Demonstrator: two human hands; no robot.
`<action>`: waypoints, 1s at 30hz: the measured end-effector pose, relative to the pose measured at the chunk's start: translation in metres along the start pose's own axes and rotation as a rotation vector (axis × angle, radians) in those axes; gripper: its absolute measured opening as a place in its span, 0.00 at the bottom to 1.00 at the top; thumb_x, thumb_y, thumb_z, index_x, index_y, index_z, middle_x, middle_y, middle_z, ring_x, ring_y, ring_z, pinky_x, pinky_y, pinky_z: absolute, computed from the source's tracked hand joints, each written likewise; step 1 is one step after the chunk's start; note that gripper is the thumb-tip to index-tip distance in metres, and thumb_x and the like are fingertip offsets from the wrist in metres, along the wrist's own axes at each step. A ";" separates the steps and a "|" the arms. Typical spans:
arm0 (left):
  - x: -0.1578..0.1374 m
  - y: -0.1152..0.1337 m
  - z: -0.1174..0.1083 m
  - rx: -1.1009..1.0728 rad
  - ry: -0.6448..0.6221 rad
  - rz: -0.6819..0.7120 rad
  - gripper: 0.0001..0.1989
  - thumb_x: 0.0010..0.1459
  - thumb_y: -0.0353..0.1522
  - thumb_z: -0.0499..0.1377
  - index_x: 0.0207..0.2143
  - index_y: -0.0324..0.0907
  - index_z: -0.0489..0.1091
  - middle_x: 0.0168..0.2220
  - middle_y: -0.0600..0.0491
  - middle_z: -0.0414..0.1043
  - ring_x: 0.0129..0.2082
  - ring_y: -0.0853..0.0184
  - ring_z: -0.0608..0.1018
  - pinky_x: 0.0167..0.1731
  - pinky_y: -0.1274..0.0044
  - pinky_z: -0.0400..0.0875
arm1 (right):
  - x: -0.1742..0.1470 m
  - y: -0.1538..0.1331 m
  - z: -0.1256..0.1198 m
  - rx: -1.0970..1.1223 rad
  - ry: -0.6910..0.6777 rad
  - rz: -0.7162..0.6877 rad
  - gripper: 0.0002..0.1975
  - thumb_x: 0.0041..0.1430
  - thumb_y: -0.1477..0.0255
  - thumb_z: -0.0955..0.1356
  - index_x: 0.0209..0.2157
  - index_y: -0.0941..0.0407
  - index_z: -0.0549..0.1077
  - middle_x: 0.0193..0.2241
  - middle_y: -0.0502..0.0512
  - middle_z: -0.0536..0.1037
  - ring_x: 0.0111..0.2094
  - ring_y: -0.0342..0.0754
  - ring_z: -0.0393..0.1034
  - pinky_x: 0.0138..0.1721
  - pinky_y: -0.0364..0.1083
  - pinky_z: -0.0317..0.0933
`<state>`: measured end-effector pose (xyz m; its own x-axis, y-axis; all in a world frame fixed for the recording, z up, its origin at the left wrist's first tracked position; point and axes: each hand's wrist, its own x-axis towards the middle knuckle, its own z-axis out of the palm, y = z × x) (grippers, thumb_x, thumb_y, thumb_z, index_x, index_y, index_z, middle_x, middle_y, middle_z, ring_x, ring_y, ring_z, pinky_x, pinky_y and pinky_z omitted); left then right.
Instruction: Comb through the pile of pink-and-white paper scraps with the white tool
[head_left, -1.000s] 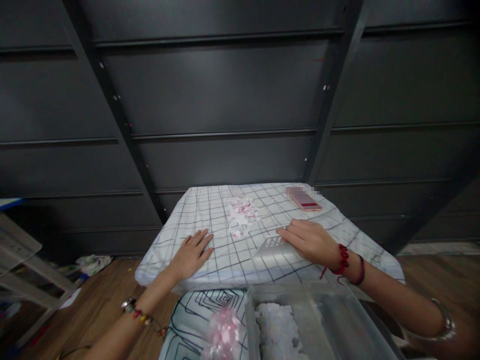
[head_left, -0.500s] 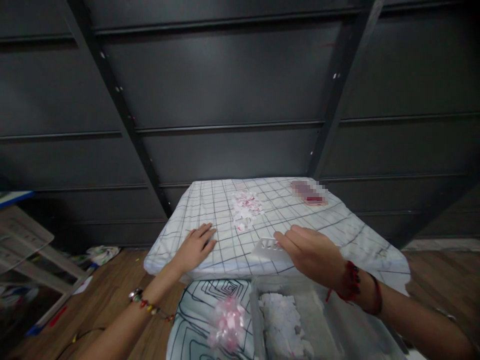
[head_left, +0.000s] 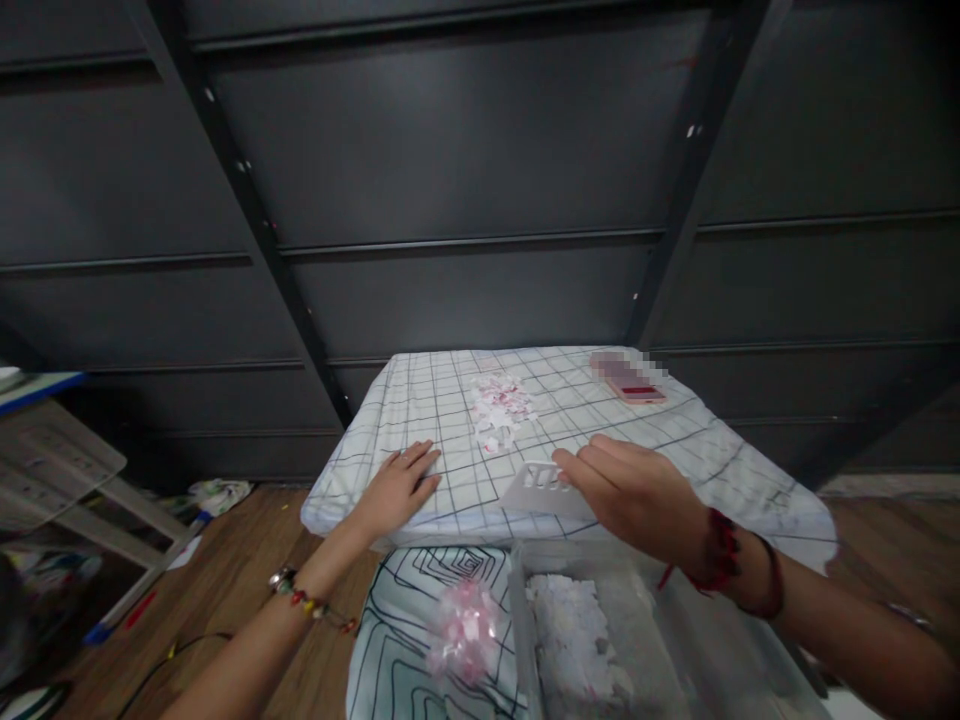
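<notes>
My left hand lies flat on the white checked cloth, fingers spread and holding nothing. In my right hand is a white flat scraper with slots cut along its upper part; its lower edge is at the cloth near the table's front. Beyond both hands sits a loose pile of small white and pink pieces, like paper scraps. Below my right hand stands a clear plastic bin with white flat pieces heaped along its left side. My right forearm hides part of the bin.
A pink-edged phone, partly blurred, lies at the table's back right. A clear bag of pink and white items rests on a patterned surface left of the bin. Dark panels rise behind the table. A small desk stands left.
The whole view has shifted slightly, so most things appear a little further right and higher. Both hands keep nearly the same places on the table, and the scraper stays in my right hand.
</notes>
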<state>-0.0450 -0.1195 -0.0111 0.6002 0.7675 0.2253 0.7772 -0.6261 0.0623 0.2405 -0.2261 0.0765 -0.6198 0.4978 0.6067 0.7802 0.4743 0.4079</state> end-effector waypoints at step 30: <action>0.000 -0.005 0.009 0.067 0.012 -0.003 0.22 0.64 0.40 0.43 0.56 0.41 0.57 0.59 0.47 0.52 0.58 0.60 0.57 0.54 0.65 0.53 | 0.017 0.070 0.071 -0.095 -0.042 0.009 0.10 0.58 0.78 0.59 0.35 0.60 0.71 0.24 0.53 0.71 0.29 0.45 0.61 0.28 0.44 0.49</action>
<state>-0.0471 -0.1145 -0.0205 0.5956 0.7675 0.2372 0.7904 -0.6126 -0.0021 0.2791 -0.1327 0.0665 -0.6140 0.5325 0.5826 0.7891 0.3995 0.4665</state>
